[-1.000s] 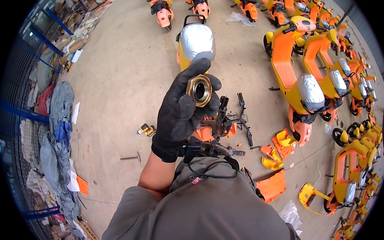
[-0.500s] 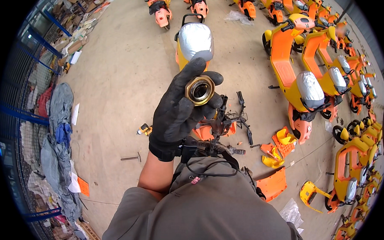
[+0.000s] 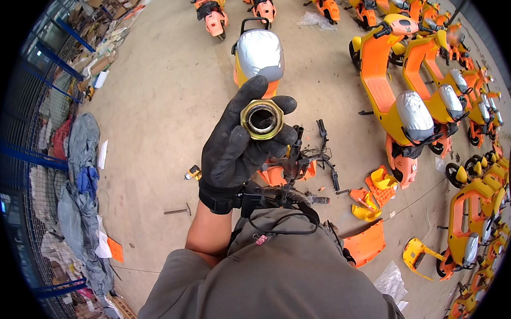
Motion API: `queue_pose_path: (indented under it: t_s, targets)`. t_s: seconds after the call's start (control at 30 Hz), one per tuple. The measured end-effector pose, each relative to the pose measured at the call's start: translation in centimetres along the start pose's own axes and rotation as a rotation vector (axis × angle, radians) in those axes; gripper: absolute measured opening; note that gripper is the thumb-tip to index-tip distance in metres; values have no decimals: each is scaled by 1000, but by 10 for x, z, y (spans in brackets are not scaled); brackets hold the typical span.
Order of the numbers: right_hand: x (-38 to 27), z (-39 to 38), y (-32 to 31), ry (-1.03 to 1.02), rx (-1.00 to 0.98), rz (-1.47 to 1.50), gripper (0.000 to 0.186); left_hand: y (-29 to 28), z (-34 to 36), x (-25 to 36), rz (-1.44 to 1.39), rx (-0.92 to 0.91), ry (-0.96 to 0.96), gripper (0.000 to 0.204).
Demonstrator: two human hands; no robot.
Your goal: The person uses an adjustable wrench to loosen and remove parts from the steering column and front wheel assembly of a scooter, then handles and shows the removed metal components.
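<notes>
In front of my chest, my left hand (image 3: 230,144), in a black glove, is raised and pinches a brass-coloured hexagonal nut (image 3: 262,120). The thumb and fingers grip it around its outside. Its round hole faces me, with a shiny inner rim and a dark middle. A black strap or band wraps the wrist. My right hand does not show. Behind the fingers, a dark scooter frame with handlebar parts (image 3: 292,166) is partly hidden by the glove and my body.
A yellow scooter with a silver-covered seat (image 3: 260,54) stands ahead. Rows of orange-yellow scooters (image 3: 379,79) line the right. Loose orange panels (image 3: 365,242) and a yellow part (image 3: 418,256) lie on the floor. At left are a hammer-like tool (image 3: 179,211), a power tool (image 3: 193,172) and a grey tarp (image 3: 82,145).
The nut has shifted slightly left and tilted, so its opening now faces me more squarely. My left hand keeps its grip. The view has moved a little.
</notes>
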State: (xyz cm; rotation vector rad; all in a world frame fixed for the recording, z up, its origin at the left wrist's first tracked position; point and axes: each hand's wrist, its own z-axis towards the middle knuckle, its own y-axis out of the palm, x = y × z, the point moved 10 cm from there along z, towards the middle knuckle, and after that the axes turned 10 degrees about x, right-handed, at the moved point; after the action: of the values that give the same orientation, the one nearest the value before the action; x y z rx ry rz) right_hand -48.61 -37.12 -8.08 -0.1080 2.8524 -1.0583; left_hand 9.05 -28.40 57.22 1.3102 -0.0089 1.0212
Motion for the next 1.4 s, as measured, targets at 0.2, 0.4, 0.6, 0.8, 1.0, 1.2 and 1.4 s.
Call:
queue_pose_path:
  t_s: [0.2,0.4,0.6,0.8,1.0,1.2,1.4]
  targets:
    - [2,0,-2,13,0,5,34,-5,4,-2,61,41,1,70]
    - [1,2,-7,28,6,9,33,-8,4,-3,90,3,15,68]
    - [-3,-2,-5,31,9,3,32,-7,6,-3,173,6,41,67]
    - [5,-7,7,33,2,-1,31,-8,7,-5,216,37,32,68]
    - [19,-20,6,62,17,-11,30,-23,-2,-1,314,128,73,72]
    - [20,-30,17,119,1,14,30,-61,-13,-8,410,242,-1,73]
    - [18,-38,29,185,-37,19,30,-102,-23,-25,432,347,-132,71]
